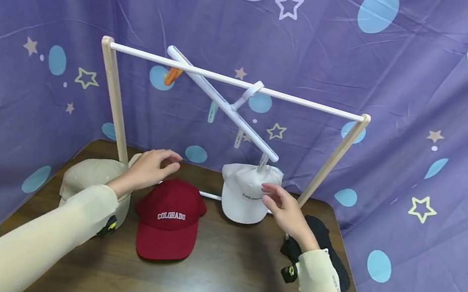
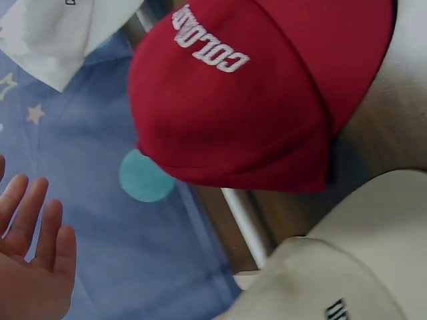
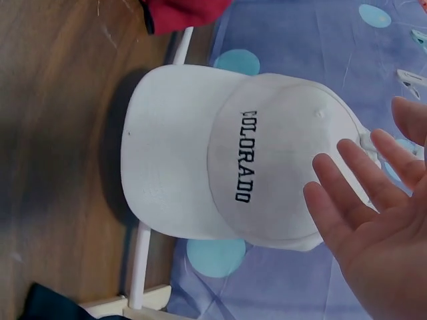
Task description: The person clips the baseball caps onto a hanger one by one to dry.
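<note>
A white cap lettered COLORADO hangs from a clip at the low right end of a white hanger. The hanger tilts on the rack's top bar. My right hand is beside the cap with fingers spread and relaxed; in the right wrist view its fingertips overlap the cap's crown. Nothing is in it. My left hand hovers above and behind the red cap, fingers loosely bent, holding nothing. In the left wrist view its fingers are apart from every cap.
The rack has wooden posts and a white bar. An orange clip, a teal clip and a pale clip hang along the hanger. A beige cap sits left on the table, a black cap right. Purple curtain surrounds it.
</note>
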{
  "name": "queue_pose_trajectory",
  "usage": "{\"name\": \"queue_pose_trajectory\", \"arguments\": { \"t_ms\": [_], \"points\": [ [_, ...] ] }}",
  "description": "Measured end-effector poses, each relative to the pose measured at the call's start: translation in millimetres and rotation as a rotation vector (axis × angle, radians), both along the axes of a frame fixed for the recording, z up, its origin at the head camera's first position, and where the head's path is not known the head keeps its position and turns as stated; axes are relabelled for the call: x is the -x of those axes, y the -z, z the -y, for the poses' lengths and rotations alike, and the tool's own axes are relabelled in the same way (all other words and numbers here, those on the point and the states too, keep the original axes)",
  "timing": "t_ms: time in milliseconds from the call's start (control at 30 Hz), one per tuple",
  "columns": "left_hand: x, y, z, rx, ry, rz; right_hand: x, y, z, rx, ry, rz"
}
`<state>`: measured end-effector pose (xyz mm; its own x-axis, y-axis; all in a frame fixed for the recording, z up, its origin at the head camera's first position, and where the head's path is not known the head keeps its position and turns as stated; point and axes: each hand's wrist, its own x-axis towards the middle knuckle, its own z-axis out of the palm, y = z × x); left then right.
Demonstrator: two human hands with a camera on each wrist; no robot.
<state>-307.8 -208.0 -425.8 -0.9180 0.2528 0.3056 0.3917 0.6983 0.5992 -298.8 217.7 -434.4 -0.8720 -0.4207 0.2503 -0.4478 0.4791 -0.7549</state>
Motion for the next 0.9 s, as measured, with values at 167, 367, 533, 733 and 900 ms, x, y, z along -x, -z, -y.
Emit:
{"name": "queue_pose_trajectory", "arguments": {
  "t_ms": [167,367,533,733,900],
  "points": [
    [-2.3,15.6,11.7,-0.051,-0.024,0.076,-1.2,7.4,6.5,0.016,-0.012,0.0],
    [-1.8,32.2,19.0,-0.031,-0.065,0.132,-4.6,13.0,12.2,0.05,-0.024,0.037],
    [0.5,46.2,22.0,-0.029,-0.084,0.17,-6.8,19.0,17.6,0.05,-0.013,0.059],
    [3.0,56.3,22.3,-0.032,-0.097,0.219,-7.7,31.9,31.6,0.076,-0.008,0.078],
    [6.2,64.4,22.5,-0.004,-0.104,0.275,-8.8,37.7,47.2,0.098,0.006,0.103]
  ]
}}
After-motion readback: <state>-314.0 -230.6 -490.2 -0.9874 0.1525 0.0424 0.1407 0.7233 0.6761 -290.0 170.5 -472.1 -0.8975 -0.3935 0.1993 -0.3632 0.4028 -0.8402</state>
